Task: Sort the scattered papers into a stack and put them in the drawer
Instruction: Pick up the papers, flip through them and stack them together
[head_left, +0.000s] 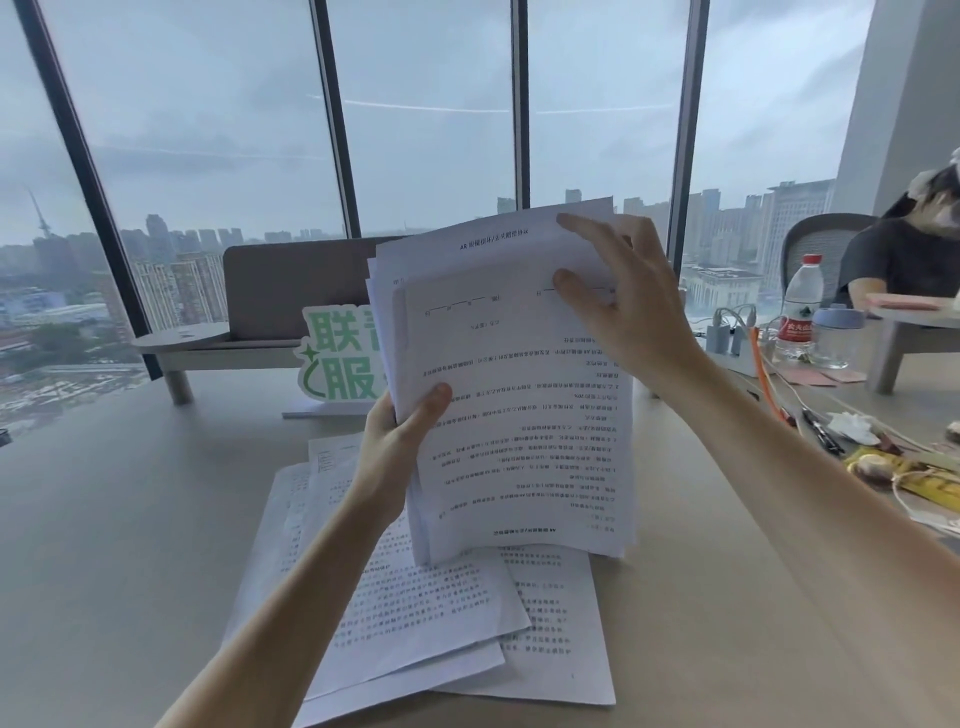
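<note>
I hold a sheaf of printed papers (519, 405) upright above the table, its sheets unevenly aligned. My left hand (400, 441) grips its left edge, thumb across the front page. My right hand (623, 301) holds the upper right corner, with its fingers curled over the top sheets. Below, several more printed sheets (415, 597) lie fanned and overlapping on the table (130, 519). No drawer is in view.
A green-and-white sign (337, 358) stands behind the papers. At the right are a water bottle (800, 306), a power strip with cables (737, 343), pens and wrappers (883, 467). A person sits at the far right (904, 260). Windows lie ahead.
</note>
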